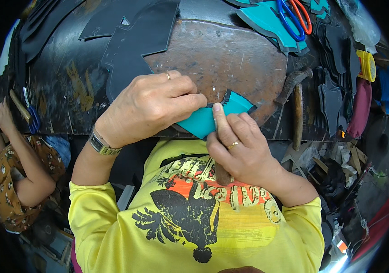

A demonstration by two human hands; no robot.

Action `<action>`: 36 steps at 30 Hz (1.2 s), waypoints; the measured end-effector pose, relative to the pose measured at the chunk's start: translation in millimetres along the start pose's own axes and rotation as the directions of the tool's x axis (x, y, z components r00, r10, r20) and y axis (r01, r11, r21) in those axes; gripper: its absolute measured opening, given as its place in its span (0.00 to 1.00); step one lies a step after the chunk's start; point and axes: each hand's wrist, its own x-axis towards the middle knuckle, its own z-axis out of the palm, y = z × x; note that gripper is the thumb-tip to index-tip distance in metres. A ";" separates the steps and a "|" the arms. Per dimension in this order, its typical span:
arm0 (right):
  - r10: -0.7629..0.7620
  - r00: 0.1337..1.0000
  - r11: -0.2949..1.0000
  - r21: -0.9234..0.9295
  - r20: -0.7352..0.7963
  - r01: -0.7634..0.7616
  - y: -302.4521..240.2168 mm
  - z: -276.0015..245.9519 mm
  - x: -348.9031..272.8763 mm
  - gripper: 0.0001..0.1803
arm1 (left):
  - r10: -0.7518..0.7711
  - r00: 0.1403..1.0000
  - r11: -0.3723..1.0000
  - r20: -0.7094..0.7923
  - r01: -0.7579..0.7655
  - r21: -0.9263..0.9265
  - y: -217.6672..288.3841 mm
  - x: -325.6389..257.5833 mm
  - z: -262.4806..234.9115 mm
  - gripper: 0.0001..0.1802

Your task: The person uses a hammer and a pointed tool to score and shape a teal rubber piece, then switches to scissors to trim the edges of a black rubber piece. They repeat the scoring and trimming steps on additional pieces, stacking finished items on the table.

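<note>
A teal cut piece with a black, notched edge is held over the near edge of the work board, between my two hands. My left hand is closed, its thumb and fingers pinching the black edge at the piece's left part. My right hand is closed too, with a finger pressed along that edge near the middle. Below my right palm sticks out a brown wooden handle; the rest of that tool is hidden in the hand.
A wooden-handled hammer lies right of the worn brown board. Large black sheets lie behind left. Teal pieces and blue-handled scissors are at back right, near stacked black pieces. Another person's arm is at left.
</note>
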 end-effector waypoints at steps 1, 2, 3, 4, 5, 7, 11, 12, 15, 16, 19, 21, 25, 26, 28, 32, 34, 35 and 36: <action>-0.011 0.998 0.999 -0.052 0.057 0.014 -1.7 -1.9 1.0 0.12 | 0.018 1.000 1.000 0.005 -0.018 0.000 -1.6 1.0 0.6 0.11; -0.027 0.997 0.997 -0.075 0.075 0.033 -1.9 -3.2 3.4 0.12 | 0.026 1.000 1.000 0.008 -0.026 0.000 -3.0 1.4 1.0 0.11; -0.046 0.995 0.991 -0.125 0.091 0.057 -3.3 -5.2 5.1 0.12 | 0.031 0.999 1.000 0.011 -0.031 0.002 -3.6 1.8 1.7 0.11; -0.052 0.991 0.984 -0.165 0.123 0.073 -4.7 -7.1 7.1 0.12 | 0.015 1.000 1.000 0.009 -0.015 -0.004 -3.8 1.6 2.2 0.11; -0.067 0.983 0.973 -0.207 0.168 0.102 -6.1 -8.7 8.9 0.11 | -0.001 1.000 1.000 0.008 0.001 -0.010 -3.6 1.5 3.0 0.11; -0.071 0.982 0.967 -0.231 0.175 0.111 -6.5 -9.9 11.0 0.11 | -0.011 1.000 1.000 0.000 0.011 -0.016 -3.8 1.3 4.5 0.12; -0.035 0.992 0.982 -0.179 0.119 0.056 -6.2 -5.3 8.1 0.11 | 0.013 1.000 1.000 -0.020 -0.013 -0.010 -5.0 1.6 6.5 0.12; -0.027 0.996 0.989 -0.144 0.082 0.038 -5.1 -3.4 6.4 0.11 | 0.022 0.999 1.000 -0.023 -0.022 -0.007 -5.3 1.8 6.6 0.12; 0.006 1.000 0.999 -0.035 -0.016 -0.006 -0.9 1.5 1.0 0.11 | 0.049 0.999 0.999 0.000 -0.049 0.018 -5.8 2.1 5.6 0.12; 0.021 0.999 1.000 0.004 -0.033 -0.021 0.8 2.4 -0.3 0.11 | 0.056 0.998 0.998 0.010 -0.057 0.014 -6.3 2.3 4.9 0.12; 0.029 0.998 0.996 0.082 -0.061 -0.024 4.8 2.9 -2.0 0.12 | 0.067 0.997 0.998 0.035 -0.068 0.009 -6.9 3.0 3.2 0.12; 0.031 0.998 0.995 0.095 -0.059 -0.025 4.8 2.0 -1.4 0.12 | 0.061 0.997 0.998 0.044 -0.062 0.015 -6.6 3.5 3.4 0.12; 0.039 0.998 0.993 0.110 -0.042 -0.034 5.5 -0.9 0.6 0.12 | 0.029 1.000 1.000 0.009 -0.029 -0.003 -5.1 4.3 5.9 0.12; 0.038 0.999 0.992 0.125 -0.039 -0.033 6.5 -1.1 1.0 0.12 | 0.019 1.000 1.000 0.012 -0.019 -0.005 -5.0 3.8 6.0 0.12; 0.040 0.997 0.988 0.149 -0.064 -0.030 8.5 -0.6 1.9 0.12 | -0.001 1.000 1.000 0.017 0.001 -0.004 -5.0 2.6 5.6 0.13; 0.023 0.997 0.991 0.130 -0.078 -0.013 8.2 0.7 3.9 0.13 | -0.041 0.999 0.999 0.028 0.042 -0.008 -1.8 0.0 5.7 0.12; 0.036 0.998 0.991 0.132 -0.057 -0.029 6.2 -0.2 4.5 0.12 | -0.058 0.998 0.998 0.012 0.058 -0.009 0.1 -0.8 6.0 0.11; 0.038 0.998 0.991 0.133 -0.048 -0.032 5.0 -0.9 4.5 0.12 | -0.071 0.997 0.997 0.001 0.071 -0.010 1.9 -1.7 5.9 0.11; 0.042 0.998 0.992 0.124 -0.042 -0.037 4.5 -1.2 4.7 0.12 | -0.082 0.997 0.997 -0.008 0.082 -0.011 2.8 -2.4 5.9 0.11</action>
